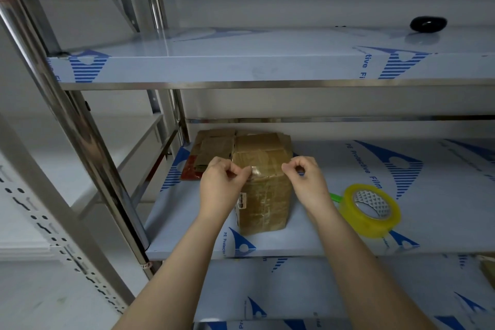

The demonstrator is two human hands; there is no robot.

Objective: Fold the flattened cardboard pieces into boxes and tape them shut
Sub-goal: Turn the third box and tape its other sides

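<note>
Standing upright near the front of the middle shelf (442,209), a folded cardboard box (263,195) is seen, its top flaps closed and its faces crossed by clear tape. A strip of tape (267,166) is laid along the box's top front edge and is pinched at either end between thumb and forefinger: by the left hand (223,182) at the left corner, by the right hand (305,179) at the right corner. The hands are set apart, with the box top between them. Flattened cardboard pieces (214,147) are stacked just behind and left of the box. A yellow tape roll (375,228) is lying to the right, near the box, with something green (334,198) partly hidden behind the right wrist. A black object (428,24) is set on the upper shelf (241,61)
</note>
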